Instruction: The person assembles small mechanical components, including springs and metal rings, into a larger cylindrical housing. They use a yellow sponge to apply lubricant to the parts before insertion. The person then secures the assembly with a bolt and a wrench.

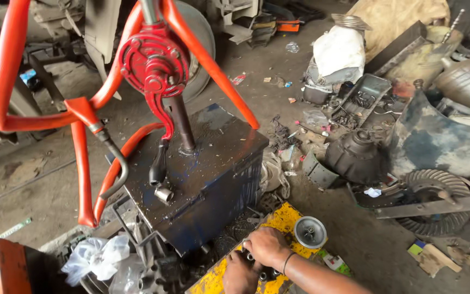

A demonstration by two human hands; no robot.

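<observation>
1. We're looking down at a pretty messy workshop floor, and both hands sit at the bottom edge of the view on a yellow painted plate point(278, 220) that's chipped and greasy.
2. Right hand point(267, 246) is on top of a dark metal part point(257, 268) with a few small shiny round sockets or bolt heads showing. Fingers are curled down over it, so the grip is closed on that part. There's a thin dark band on that wrist.
3. Left hand point(239, 275) is just below and to the left, touching the same dark part, knuckles up. It looks wrapped onto it too, but the fingertips are hidden so we can't tell how tight the grip is.
4. Just beside the right hand, on the yellow plate's far corner, sits a round grey pulley-like cap point(310, 231), open side up.
5. Right behind the hands is a dark blue metal tank point(213, 179) with a red hand pump point(156, 68) standing on its top, and an orange hose point(82, 163) loops around it on the left.
6. Off to the right, well apart from the hands: a big ring gear point(433, 188), a dark round housing point(357, 155) and loads of scrap parts on the floor.
7. Bottom left has some crumpled clear plastic bags point(98, 258).
</observation>
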